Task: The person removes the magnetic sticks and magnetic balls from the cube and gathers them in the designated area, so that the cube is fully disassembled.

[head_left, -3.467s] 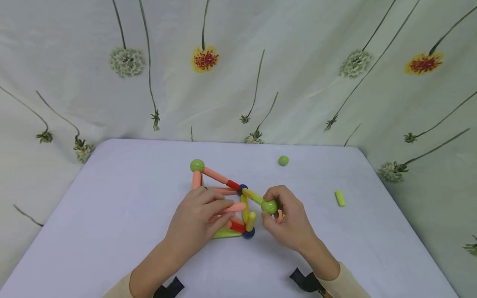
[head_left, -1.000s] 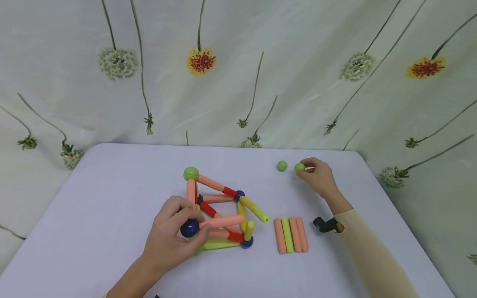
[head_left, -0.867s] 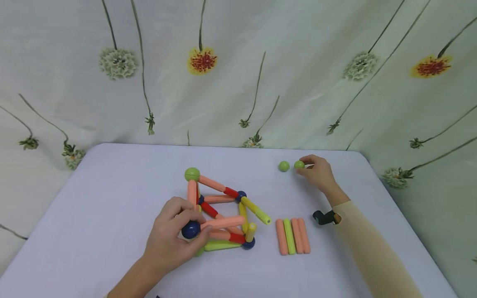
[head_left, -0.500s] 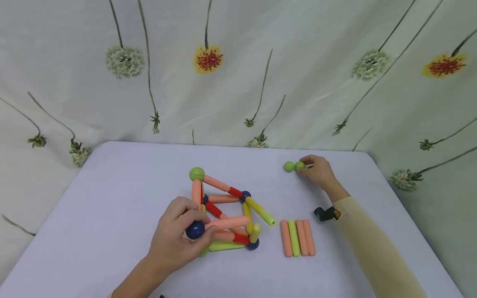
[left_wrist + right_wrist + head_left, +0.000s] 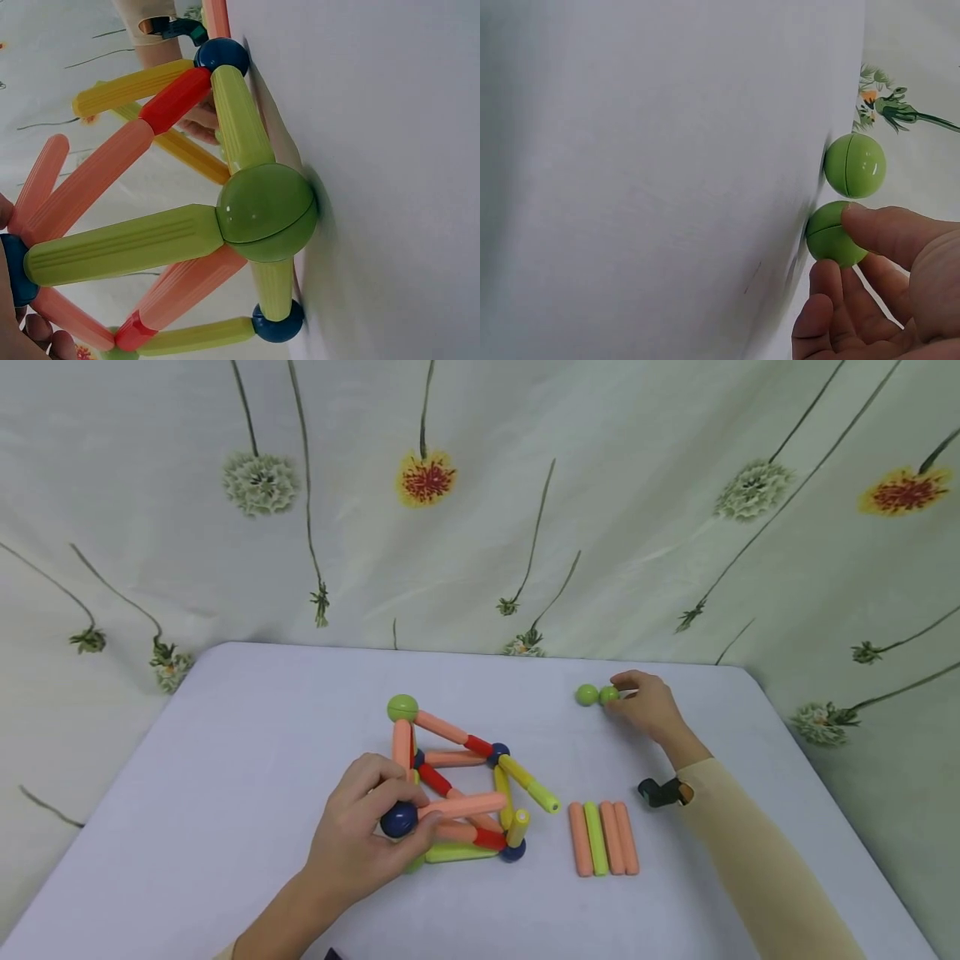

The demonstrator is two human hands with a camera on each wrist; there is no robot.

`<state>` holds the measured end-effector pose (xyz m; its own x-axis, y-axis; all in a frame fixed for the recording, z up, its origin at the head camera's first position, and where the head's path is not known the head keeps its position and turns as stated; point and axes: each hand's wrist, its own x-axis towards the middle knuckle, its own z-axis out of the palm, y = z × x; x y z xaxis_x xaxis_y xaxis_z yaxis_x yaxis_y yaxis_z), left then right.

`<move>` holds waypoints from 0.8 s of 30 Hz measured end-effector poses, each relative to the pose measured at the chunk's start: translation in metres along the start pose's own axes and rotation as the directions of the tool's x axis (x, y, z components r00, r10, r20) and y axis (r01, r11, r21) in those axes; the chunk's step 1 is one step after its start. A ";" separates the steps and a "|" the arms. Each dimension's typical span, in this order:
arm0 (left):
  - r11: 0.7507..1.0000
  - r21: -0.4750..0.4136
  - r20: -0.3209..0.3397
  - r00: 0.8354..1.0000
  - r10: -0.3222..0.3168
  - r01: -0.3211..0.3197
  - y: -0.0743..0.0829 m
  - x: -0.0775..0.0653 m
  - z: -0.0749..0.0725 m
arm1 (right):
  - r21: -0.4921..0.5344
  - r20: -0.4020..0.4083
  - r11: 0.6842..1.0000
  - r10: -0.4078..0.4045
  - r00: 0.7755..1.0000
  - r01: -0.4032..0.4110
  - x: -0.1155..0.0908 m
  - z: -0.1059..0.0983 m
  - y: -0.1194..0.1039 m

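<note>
My left hand (image 5: 367,831) grips a dark blue ball (image 5: 399,819) at the raised corner of a frame of magnetic sticks and balls; a pink stick (image 5: 468,805) juts right from that ball. In the left wrist view, a green stick (image 5: 127,244) slopes from the blue ball down to a large green ball (image 5: 266,206) near the table. At the back right, my right hand (image 5: 648,706) pinches a small green ball (image 5: 609,695) between thumb and fingers, at the tabletop. Beside it lies another green ball (image 5: 855,166). A yellow-green stick (image 5: 531,783) sticks out from the frame, its end free.
Several loose sticks, pink and one green stick (image 5: 596,839), lie in a row right of the frame. The white table (image 5: 247,760) ends at a flower-printed cloth (image 5: 480,510) behind. A green ball (image 5: 402,707) tops the frame's far left corner.
My right hand has carried the green ball from the yellow stick's end to the other ball at the back. My left hand has shifted onto the blue ball. The lone green stick at right is gone.
</note>
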<state>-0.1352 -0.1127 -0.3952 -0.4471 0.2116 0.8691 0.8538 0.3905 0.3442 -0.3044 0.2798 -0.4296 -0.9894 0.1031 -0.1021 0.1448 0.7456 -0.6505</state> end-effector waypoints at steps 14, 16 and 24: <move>1.000 0.003 -0.002 1.000 -0.004 0.004 0.000 0.000 0.002 | 0.001 -0.011 1.000 0.012 1.000 -0.012 -0.005 -0.005 0.000; 1.000 0.003 -0.002 1.000 -0.004 0.004 0.000 0.000 0.002 | 0.002 -0.014 1.000 0.008 1.000 -0.008 -0.006 -0.006 0.000; 1.000 0.007 -0.003 1.000 -0.007 0.007 0.001 0.000 0.001 | -0.028 0.003 1.000 -0.014 1.000 0.014 -0.005 -0.001 0.007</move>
<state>-0.1349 -0.1113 -0.3958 -0.4524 0.2060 0.8677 0.8488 0.3978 0.3481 -0.2988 0.2850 -0.4327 -0.9913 0.0910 -0.0955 0.1310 0.7649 -0.6307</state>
